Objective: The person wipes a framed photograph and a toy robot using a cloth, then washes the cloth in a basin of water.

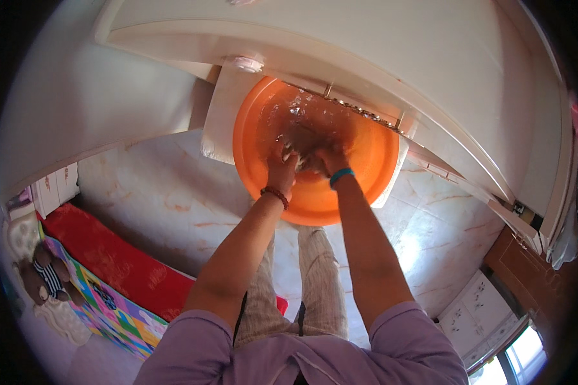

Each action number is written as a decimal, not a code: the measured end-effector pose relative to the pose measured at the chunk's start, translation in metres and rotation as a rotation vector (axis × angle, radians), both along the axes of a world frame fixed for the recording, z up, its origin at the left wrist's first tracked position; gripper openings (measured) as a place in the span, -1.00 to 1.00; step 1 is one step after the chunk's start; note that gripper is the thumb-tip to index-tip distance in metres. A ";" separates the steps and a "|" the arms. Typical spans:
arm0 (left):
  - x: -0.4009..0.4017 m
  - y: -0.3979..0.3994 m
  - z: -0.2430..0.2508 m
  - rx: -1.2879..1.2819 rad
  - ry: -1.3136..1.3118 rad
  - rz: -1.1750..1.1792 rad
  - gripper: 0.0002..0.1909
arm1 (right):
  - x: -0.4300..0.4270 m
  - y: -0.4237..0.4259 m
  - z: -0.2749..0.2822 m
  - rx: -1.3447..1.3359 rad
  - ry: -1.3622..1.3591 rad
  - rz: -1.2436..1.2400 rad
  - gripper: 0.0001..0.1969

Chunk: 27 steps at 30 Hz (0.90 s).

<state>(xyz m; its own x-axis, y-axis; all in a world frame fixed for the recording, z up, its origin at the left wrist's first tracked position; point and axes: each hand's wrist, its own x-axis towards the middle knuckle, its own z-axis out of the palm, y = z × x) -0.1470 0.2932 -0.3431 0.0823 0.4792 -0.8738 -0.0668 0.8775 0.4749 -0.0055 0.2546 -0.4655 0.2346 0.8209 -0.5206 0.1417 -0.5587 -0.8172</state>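
An orange plastic basin (313, 204) holds water with splashes and bubbles on it. Inside it lies a dark, wet, blurred thing (306, 137), which looks like cloth. My left hand (283, 168), below a dark red bead bracelet (275, 196), is at the near side of this dark bundle, with something pale at its fingers. On the bundle's right side, my right hand (331, 160) reaches into the basin, a teal band (342, 177) around the wrist. Motion and water blur the fingers of both hands.
The basin stands on a pale block (219, 130) beneath the edge of a cream cabinet (318, 43). A round white object (247, 64) is behind it. At left are a bed with a red cover (120, 260) and a teddy bear (48, 276); at right, a white floral cabinet (477, 308).
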 end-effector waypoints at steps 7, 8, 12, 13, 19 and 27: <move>-0.026 0.009 -0.042 -0.054 -0.689 0.240 -0.50 | -0.085 0.003 0.126 0.012 0.184 -0.065 -0.70; -0.039 0.008 -0.059 0.001 -0.766 0.279 -0.51 | -0.094 0.003 0.137 0.096 0.079 0.034 -0.70; -0.019 0.015 -0.034 -0.005 -0.672 0.227 -0.62 | -0.093 0.009 0.139 0.233 -0.403 0.198 -0.72; -0.010 0.016 -0.013 -0.022 -0.607 0.198 -0.64 | -0.082 0.014 0.124 0.258 -0.690 0.356 -0.73; -0.003 -0.007 -0.003 0.173 -0.292 -0.103 -0.60 | -0.007 0.027 0.056 -0.059 -0.832 0.355 -0.68; -0.019 0.000 -0.006 0.293 0.129 -0.001 -0.51 | -0.019 0.035 0.084 -0.358 -0.760 0.180 -0.50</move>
